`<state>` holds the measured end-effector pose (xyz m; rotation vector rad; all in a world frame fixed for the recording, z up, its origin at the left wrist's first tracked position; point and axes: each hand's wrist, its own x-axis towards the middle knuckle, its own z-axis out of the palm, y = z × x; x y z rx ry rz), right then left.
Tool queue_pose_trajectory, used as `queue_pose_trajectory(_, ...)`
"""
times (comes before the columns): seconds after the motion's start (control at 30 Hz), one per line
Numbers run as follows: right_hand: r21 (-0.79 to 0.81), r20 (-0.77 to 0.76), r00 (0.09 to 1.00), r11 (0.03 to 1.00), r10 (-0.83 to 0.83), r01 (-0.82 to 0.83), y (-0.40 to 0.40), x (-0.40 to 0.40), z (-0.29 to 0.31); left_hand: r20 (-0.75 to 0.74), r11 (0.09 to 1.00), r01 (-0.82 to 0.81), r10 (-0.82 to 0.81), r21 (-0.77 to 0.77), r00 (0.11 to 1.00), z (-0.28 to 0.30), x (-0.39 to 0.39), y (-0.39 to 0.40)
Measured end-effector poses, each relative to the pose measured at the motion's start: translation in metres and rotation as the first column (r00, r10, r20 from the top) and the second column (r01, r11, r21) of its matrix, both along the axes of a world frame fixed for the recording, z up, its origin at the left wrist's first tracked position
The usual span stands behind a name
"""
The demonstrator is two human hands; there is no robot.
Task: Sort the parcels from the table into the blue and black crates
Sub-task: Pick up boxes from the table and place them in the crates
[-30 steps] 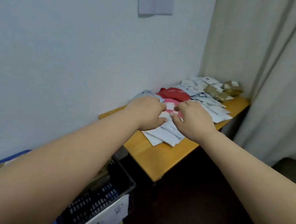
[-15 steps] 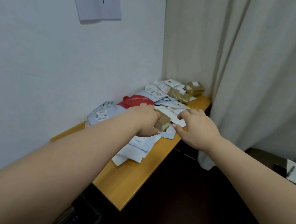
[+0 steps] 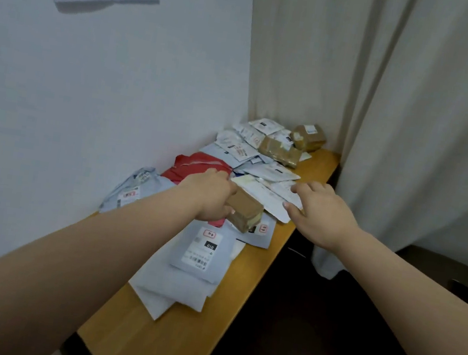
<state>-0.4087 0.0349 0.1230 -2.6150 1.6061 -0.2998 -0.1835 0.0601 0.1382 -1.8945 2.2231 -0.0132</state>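
I am gripping a small brown taped cardboard parcel [image 3: 244, 211] in my left hand [image 3: 212, 197], lifting it above the flat grey mailers [image 3: 202, 251] on the wooden table [image 3: 172, 341]. My right hand [image 3: 317, 212] is hovering with fingers spread, holding nothing, at 3 o'clock of it. Pick step; next, I am judging which crate; neither is in view.

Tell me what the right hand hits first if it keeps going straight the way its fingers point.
Most likely the white flat mailers lying just under and ahead of the right hand; its open fingers point over them toward the pile's far end. Depth is unclear.
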Motion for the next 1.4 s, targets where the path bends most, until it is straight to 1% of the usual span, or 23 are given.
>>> queue_pose_trajectory(0.1, 0.075, 0.02, 0.999, 0.997, -0.028, 0.026, -0.026, -0.002, -0.022, -0.043, 0.998, -0.047, 0.049, 0.046, 0.998, -0.024, -0.009, -0.031)
queue_pose_trajectory(0.23, 0.131, 0.026, 1.0, 0.991, 0.012, -0.015, -0.07, -0.009, -0.05, -0.069, 0.988, -0.096, 0.104, 0.117, 0.992, -0.066, -0.025, -0.067)
queue_pose_trajectory(0.4, 0.21, -0.015, 0.998, 0.976, 0.055, -0.051, -0.146, -0.043, -0.072, -0.09, 0.955, -0.238, 0.256, 0.178, 0.962, -0.095, -0.041, -0.115)
queue_pose_trajectory(0.6, 0.254, -0.037, 0.982, 0.952, 0.186, -0.171, -0.234, -0.07, -0.075, -0.118, 0.904, -0.378, 0.405, 0.202, 0.907, -0.106, -0.069, -0.165)
queue_pose_trajectory(0.7, 0.284, -0.049, 0.963, 0.928, 0.264, -0.24, -0.26, -0.067, -0.083, -0.16, 0.879, -0.424, 0.461, 0.22, 0.873, -0.118, -0.084, -0.174)
queue_pose_trajectory(0.8, 0.329, -0.037, 0.941, 0.894, 0.336, -0.306, -0.279, -0.059, -0.098, -0.146, 0.844, -0.478, 0.519, 0.245, 0.842, -0.131, -0.088, -0.176)
queue_pose_trajectory(0.87, 0.351, -0.029, 0.932, 0.877, 0.36, -0.328, -0.293, -0.051, -0.107, -0.171, 0.812, -0.536, 0.576, 0.231, 0.8, -0.137, -0.083, -0.183)
queue_pose_trajectory(1.03, 0.376, -0.001, 0.922, 0.854, 0.388, -0.359, -0.33, -0.031, -0.129, -0.302, 0.718, -0.672, 0.692, 0.185, 0.656, -0.164, -0.07, -0.209)
queue_pose_trajectory(1.1, 0.391, -0.018, 0.921, 0.85, 0.389, -0.352, -0.346, -0.03, -0.139, -0.327, 0.678, -0.705, 0.728, 0.208, 0.603, -0.178, -0.07, -0.224)
queue_pose_trajectory(1.17, 0.405, -0.034, 0.926, 0.852, 0.376, -0.331, -0.365, -0.031, -0.147, -0.338, 0.663, -0.715, 0.74, 0.223, 0.581, -0.187, -0.07, -0.242)
queue_pose_trajectory(1.23, 0.417, -0.034, 0.934, 0.855, 0.355, -0.31, -0.382, -0.029, -0.154, -0.344, 0.661, -0.733, 0.733, 0.158, 0.587, -0.192, -0.069, -0.258)
queue_pose_trajectory(1.27, 0.425, -0.035, 0.935, 0.852, 0.352, -0.305, -0.388, -0.026, -0.157, -0.346, 0.646, -0.753, 0.74, 0.128, 0.576, -0.194, -0.069, -0.263)
queue_pose_trajectory(1.33, 0.441, -0.045, 0.924, 0.837, 0.38, -0.323, -0.395, -0.016, -0.163, -0.35, 0.594, -0.797, 0.774, 0.114, 0.527, -0.201, -0.071, -0.268)
queue_pose_trajectory(1.37, 0.447, -0.05, 0.912, 0.826, 0.408, -0.345, -0.396, -0.009, -0.166, -0.355, 0.548, -0.826, 0.804, 0.13, 0.477, -0.206, -0.072, -0.269)
queue_pose_trajectory(1.4, 0.454, -0.048, 0.899, 0.811, 0.436, -0.37, -0.396, -0.003, -0.169, -0.361, 0.487, -0.86, 0.838, 0.156, 0.409, -0.211, -0.074, -0.27)
